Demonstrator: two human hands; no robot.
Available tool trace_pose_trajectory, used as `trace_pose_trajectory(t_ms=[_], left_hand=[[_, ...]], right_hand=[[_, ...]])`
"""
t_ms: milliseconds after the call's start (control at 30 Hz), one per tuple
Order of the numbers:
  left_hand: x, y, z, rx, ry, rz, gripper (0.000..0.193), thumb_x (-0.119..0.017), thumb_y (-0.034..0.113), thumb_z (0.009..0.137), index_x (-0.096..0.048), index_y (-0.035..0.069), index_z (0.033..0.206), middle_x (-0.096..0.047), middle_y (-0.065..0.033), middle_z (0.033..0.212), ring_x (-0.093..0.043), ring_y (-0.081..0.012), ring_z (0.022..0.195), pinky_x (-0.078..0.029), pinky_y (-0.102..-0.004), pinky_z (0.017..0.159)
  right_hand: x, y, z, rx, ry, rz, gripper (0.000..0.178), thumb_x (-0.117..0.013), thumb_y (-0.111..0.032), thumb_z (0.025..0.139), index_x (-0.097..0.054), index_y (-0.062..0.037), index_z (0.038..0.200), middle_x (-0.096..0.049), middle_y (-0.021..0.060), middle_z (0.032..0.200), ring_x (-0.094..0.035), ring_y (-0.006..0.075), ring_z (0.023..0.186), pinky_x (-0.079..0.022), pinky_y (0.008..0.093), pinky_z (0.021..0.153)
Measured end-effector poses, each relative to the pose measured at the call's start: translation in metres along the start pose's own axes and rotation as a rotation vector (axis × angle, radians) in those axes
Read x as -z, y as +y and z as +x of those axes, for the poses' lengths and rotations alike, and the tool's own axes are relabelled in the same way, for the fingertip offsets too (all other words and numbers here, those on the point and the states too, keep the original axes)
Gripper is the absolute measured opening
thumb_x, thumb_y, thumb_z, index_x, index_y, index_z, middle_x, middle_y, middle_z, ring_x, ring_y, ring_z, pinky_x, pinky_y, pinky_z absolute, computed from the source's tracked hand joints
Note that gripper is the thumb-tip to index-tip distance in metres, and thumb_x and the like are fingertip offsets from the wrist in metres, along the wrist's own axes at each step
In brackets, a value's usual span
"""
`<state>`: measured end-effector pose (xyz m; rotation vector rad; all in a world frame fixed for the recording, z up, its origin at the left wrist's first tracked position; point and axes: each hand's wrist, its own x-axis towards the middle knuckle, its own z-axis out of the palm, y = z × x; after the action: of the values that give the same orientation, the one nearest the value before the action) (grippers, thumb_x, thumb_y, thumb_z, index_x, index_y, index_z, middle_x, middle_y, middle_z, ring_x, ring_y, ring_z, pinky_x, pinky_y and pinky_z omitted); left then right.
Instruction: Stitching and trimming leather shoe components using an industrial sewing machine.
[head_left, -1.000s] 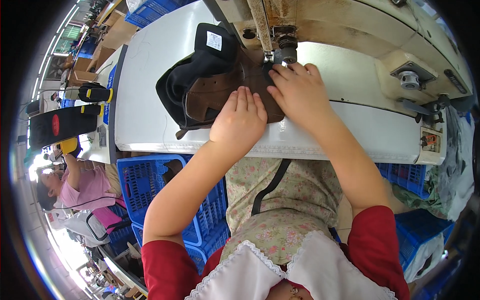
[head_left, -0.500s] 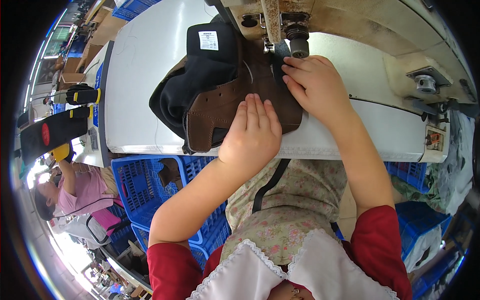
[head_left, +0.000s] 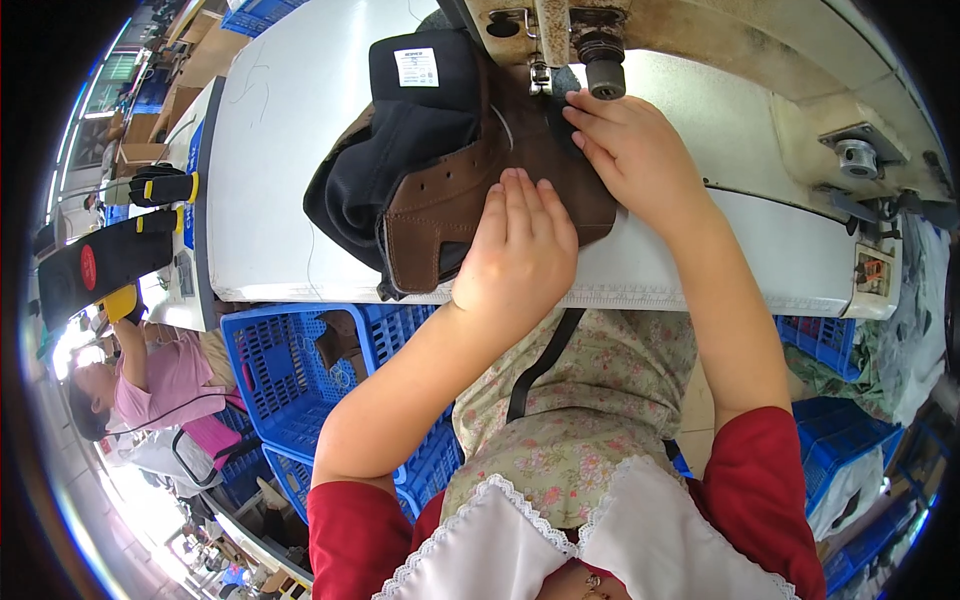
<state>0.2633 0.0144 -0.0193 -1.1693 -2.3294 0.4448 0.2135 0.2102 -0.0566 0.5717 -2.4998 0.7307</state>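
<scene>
A brown leather shoe upper (head_left: pixel 450 190) with black lining and a white label on its tongue lies on the white sewing table. Its right part runs under the presser foot (head_left: pixel 541 78) of the sewing machine (head_left: pixel 690 35). My left hand (head_left: pixel 520 240) rests flat on the leather, fingers stretched out and pointing away from me. Beside the presser foot, my right hand (head_left: pixel 640 150) lies over the right edge of the upper, its fingers extended with the tips on the dark lining. Neither hand wraps round anything. The leather under my palms is hidden.
Blue plastic crates (head_left: pixel 290 370) stand below the table's front edge at left, one with brown pieces inside. More blue crates (head_left: pixel 840 440) are at the lower right. Another person (head_left: pixel 165 385) works at a neighbouring station on the far left. Loose threads lie on the white tabletop (head_left: pixel 270 200).
The shoe upper has turned slightly and shifted a little to the right. My left hand has slid right and slightly away from me with it; my right hand has moved slightly away from me.
</scene>
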Motion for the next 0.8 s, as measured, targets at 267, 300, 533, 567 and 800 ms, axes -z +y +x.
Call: trace_pose_trajectory(t_ms=[267,300,533,567,800], left_hand=[[-0.0037,0.0031,-0.0003,0.024,0.015,0.008,0.034,-0.056,0.015,0.08,-0.066,-0.005,0.105,-0.071,-0.0235,0.104,-0.069,-0.0326,0.103,-0.053,-0.0393,0.094],[-0.0034,0.0029,-0.0003,0.024,0.014,0.011,0.034,-0.056,0.015,0.08,-0.066,-0.005,0.105,-0.071,-0.0235,0.104,-0.069,-0.0326,0.103,-0.053,-0.0393,0.094],[0.0003,0.004,0.0016,0.027,-0.015,-0.011,0.034,-0.055,0.015,0.081,-0.066,-0.006,0.105,-0.071,-0.0243,0.104,-0.068,-0.0332,0.104,-0.053,-0.0395,0.094],[0.0001,0.004,0.0018,0.028,-0.011,-0.013,0.034,-0.055,0.015,0.081,-0.066,-0.007,0.105,-0.071,-0.0244,0.105,-0.068,-0.0333,0.104,-0.053,-0.0396,0.094],[0.0034,0.0016,0.0014,0.022,-0.041,-0.014,0.036,-0.055,0.017,0.081,-0.066,-0.006,0.105,-0.07,-0.0251,0.105,-0.068,-0.0331,0.104,-0.052,-0.0396,0.095]], right_hand=[[0.0024,-0.0014,0.0017,-0.026,-0.039,0.002,0.025,-0.064,-0.015,0.087,-0.072,-0.0014,0.106,-0.069,0.0097,0.116,-0.062,0.0278,0.113,-0.047,0.0406,0.1],[0.0029,-0.0005,0.0018,-0.029,-0.038,-0.001,0.025,-0.064,-0.015,0.089,-0.072,-0.0028,0.109,-0.069,0.0081,0.119,-0.062,0.0289,0.11,-0.047,0.0403,0.098],[0.0038,-0.0051,0.0017,-0.037,-0.05,-0.034,0.026,-0.065,-0.014,0.087,-0.072,-0.0008,0.108,-0.069,0.0108,0.114,-0.061,0.0277,0.115,-0.045,0.0411,0.101],[0.004,-0.0049,0.0015,-0.035,-0.049,-0.035,0.026,-0.065,-0.014,0.087,-0.072,-0.0008,0.108,-0.069,0.0108,0.114,-0.061,0.0277,0.115,-0.045,0.0411,0.101],[0.0034,-0.0066,0.0038,-0.021,-0.033,0.018,0.025,-0.065,-0.012,0.086,-0.071,0.0005,0.107,-0.07,0.0128,0.11,-0.062,0.0305,0.11,-0.046,0.0424,0.099]])
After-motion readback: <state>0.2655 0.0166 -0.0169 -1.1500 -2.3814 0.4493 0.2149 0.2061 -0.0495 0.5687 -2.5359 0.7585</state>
